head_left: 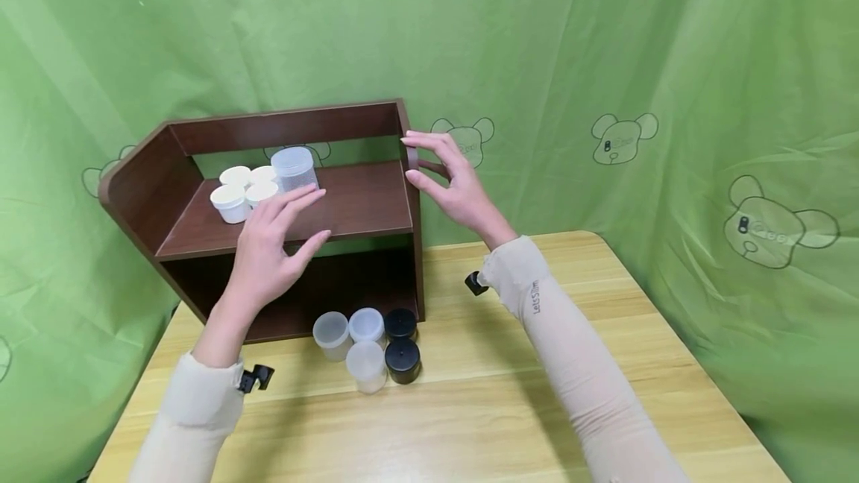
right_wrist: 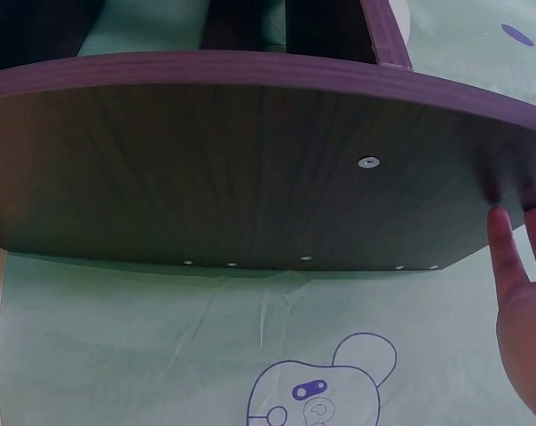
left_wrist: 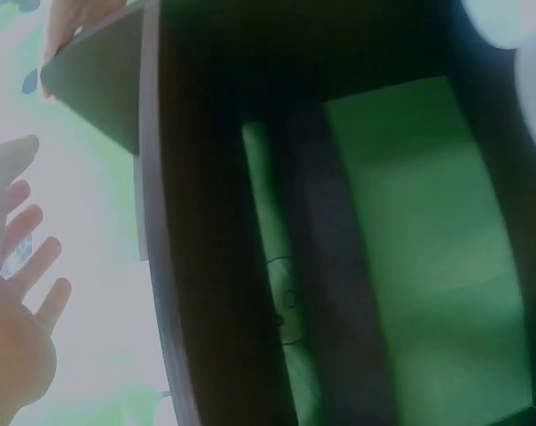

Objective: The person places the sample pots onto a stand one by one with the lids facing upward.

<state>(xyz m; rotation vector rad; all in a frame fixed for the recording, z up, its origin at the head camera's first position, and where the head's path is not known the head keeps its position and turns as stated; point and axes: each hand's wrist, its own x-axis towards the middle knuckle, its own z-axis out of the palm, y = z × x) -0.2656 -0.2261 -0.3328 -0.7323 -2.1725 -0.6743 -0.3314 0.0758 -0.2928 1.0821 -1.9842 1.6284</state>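
My left hand (head_left: 268,248) is in front of the upper board of a dark brown two-tier shelf (head_left: 365,203), thumb spread from the fingers, nothing gripped. Its fingertips overlap the lower front of a clear lidded jar (head_left: 293,166) in the head view. Several white lidded tubs (head_left: 230,203) stand left of that jar. In the left wrist view, the left hand (left_wrist: 15,302) has its fingers apart. My right hand (head_left: 456,181) is at the front edge of the shelf's right side panel. In the right wrist view, its extended fingertips (right_wrist: 499,222) touch the panel's outer face (right_wrist: 250,177).
In front of the shelf's lower tier, several jars stand grouped on the wooden table (head_left: 483,401): frosted clear ones (head_left: 366,367) on the left and two black ones (head_left: 403,360) on the right. A green curtain (head_left: 510,36) with bear outlines hangs behind and at the sides.
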